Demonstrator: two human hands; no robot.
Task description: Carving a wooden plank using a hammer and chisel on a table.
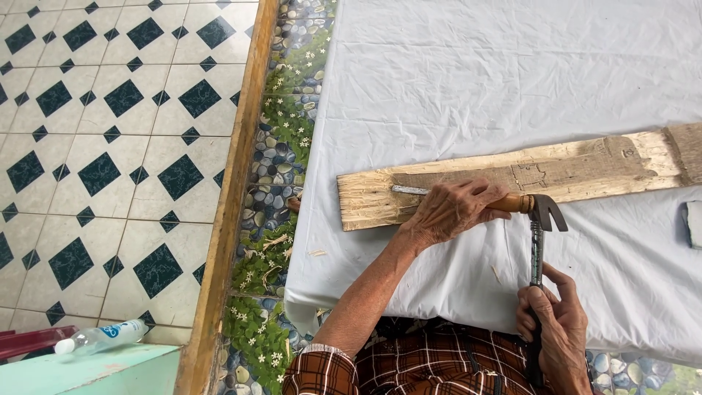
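A long rough wooden plank (pixel 585 168) lies across a table covered with a white cloth (pixel 468 80). My left hand (pixel 453 212) grips a chisel by its wooden handle (pixel 515 203). The chisel's metal blade (pixel 409 190) lies flat on the plank's left end, pointing left. My right hand (pixel 556 325) holds the metal shaft of a claw hammer (pixel 540 234) near the table's front edge. The hammer's head touches the butt of the chisel handle.
A pale block (pixel 695 223) sits on the cloth at the right edge. Left of the table run a flower-and-pebble patterned strip (pixel 281 146), a wooden rail (pixel 230 190) and a diamond-tiled floor (pixel 110 132). A plastic bottle (pixel 99 338) lies at the lower left.
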